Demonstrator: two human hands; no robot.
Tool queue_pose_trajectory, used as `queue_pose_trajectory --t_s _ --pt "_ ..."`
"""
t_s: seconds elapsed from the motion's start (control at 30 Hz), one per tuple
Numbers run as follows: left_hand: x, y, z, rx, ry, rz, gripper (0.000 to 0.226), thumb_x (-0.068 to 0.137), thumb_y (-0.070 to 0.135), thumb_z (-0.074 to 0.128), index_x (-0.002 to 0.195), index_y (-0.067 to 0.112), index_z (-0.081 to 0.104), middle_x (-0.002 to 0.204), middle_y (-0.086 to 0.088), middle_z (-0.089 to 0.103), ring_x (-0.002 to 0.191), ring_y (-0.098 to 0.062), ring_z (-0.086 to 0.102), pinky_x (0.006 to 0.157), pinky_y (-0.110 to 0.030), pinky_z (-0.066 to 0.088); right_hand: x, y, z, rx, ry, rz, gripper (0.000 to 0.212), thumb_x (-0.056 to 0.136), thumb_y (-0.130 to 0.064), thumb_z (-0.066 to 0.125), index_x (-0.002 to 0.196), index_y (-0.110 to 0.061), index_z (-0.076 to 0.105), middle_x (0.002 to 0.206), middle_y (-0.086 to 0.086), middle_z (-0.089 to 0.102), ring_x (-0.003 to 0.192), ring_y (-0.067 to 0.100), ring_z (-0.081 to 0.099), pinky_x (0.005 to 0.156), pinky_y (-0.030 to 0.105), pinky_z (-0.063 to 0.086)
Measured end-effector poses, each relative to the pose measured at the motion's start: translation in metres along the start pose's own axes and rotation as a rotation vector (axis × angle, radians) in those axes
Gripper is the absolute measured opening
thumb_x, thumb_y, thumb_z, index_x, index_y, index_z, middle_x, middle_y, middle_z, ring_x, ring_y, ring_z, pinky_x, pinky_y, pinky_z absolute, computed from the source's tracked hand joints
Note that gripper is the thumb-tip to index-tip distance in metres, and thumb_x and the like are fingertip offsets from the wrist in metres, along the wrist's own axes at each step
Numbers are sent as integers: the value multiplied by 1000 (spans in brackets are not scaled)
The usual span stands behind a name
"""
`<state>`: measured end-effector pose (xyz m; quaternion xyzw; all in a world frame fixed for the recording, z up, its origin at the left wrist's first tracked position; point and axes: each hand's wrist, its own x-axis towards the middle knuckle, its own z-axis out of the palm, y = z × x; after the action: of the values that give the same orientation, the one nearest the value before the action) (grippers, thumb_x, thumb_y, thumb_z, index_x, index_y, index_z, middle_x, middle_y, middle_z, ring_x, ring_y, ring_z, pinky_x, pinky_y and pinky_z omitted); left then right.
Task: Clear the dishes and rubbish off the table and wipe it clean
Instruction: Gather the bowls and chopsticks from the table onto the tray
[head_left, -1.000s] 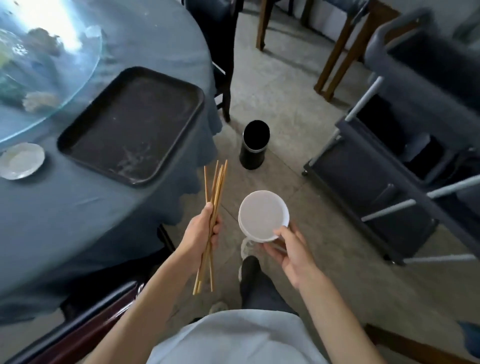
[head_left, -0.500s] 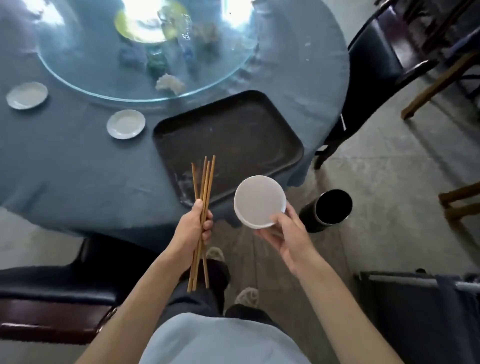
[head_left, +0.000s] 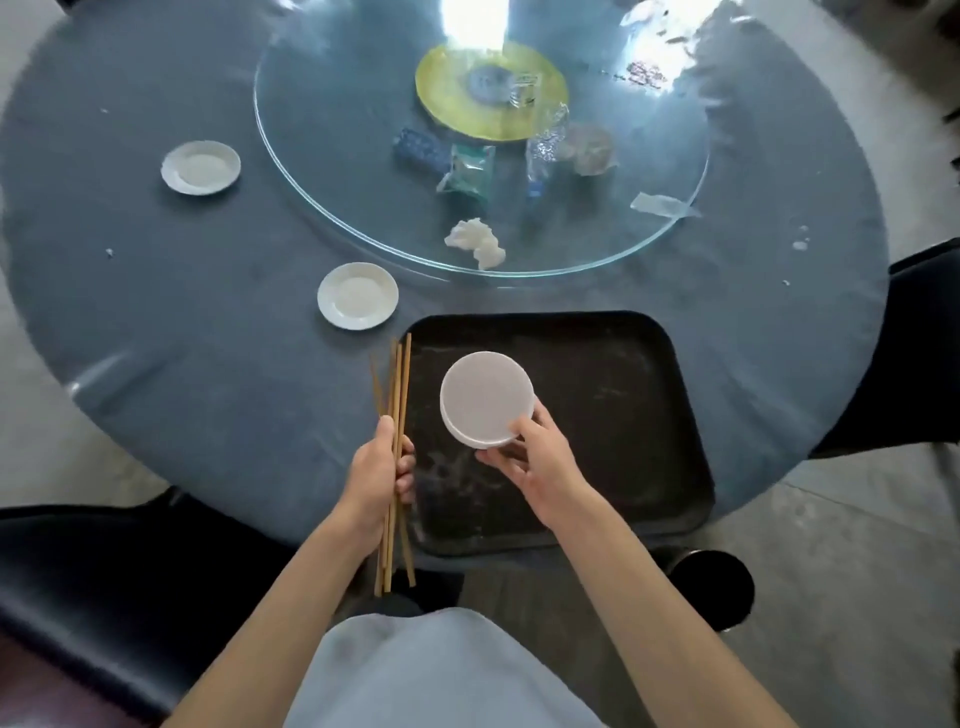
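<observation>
While the left hand (head_left: 376, 470) grips a bundle of chopsticks (head_left: 395, 457) in a closed fist, the right hand (head_left: 537, 467) pinches a small white bowl (head_left: 485, 397) by its rim, thumb on top, holding it just above the black tray (head_left: 623, 415) at the table's near edge. Looks to me like the collecting stage: next up is probably setting the bowl down on the tray and laying the chopsticks beside it, which just needs a gentle lowering, nothing blocking. Just beyond, a white saucer (head_left: 357, 295) sits beside the tray's far left corner, and another saucer (head_left: 200, 167) lies further off to the left. Further still, the glass turntable (head_left: 322, 171) carries a crumpled tissue (head_left: 475, 243), wrappers (head_left: 465, 174) and a yellow plate (head_left: 543, 111), all still to go before wiping the blue tablecloth (head_left: 156, 312). Reaching those means leaning over the tray.
</observation>
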<state>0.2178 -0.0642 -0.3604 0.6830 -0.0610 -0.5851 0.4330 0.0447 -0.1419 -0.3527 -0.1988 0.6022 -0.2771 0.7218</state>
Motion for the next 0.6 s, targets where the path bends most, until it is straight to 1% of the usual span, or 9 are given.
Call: queue_pose_trajectory --t_s 0.17,0.33,0.43,0.53,0.6 --pt "37 30 -13 -22 57 -12 44 104 52 35 86 15 51 57 5 40 48 -11 34 50 -29 33 50 -19 34 -4 15 56 50 100 -3 51 133 -40 58 136 8 55 120 35 62 89 49 62" --pt "55 51 -24 -52 90 1 43 103 53 36 86 17 51 59 5 41 49 -10 35 50 -28 35 71 -22 51 17 1 84 52 100 0 50 131 -41 60 135 6 55 120 34 61 90 50 62" --pt "60 55 -22 -49 85 -2 43 103 53 36 86 17 51 59 6 40 49 -10 36 51 -28 35 77 -22 53 4 -24 82 54 100 0 53 138 -37 59 136 5 54 119 33 61 92 50 61" --pt "56 57 -11 -62 70 -1 44 103 55 36 87 16 51 58 6 40 50 -10 36 51 -28 35 77 -26 50 -11 -32 111 58 99 -2 57 145 -37 53 139 6 52 113 33 65 92 49 61" --pt "50 62 2 -53 32 33 45 102 56 38 86 16 50 58 6 39 50 -10 35 52 -28 35 73 -32 47 -59 -44 136 59 101 -9 61 149 -41 47 139 6 53 111 32 68 90 45 62"
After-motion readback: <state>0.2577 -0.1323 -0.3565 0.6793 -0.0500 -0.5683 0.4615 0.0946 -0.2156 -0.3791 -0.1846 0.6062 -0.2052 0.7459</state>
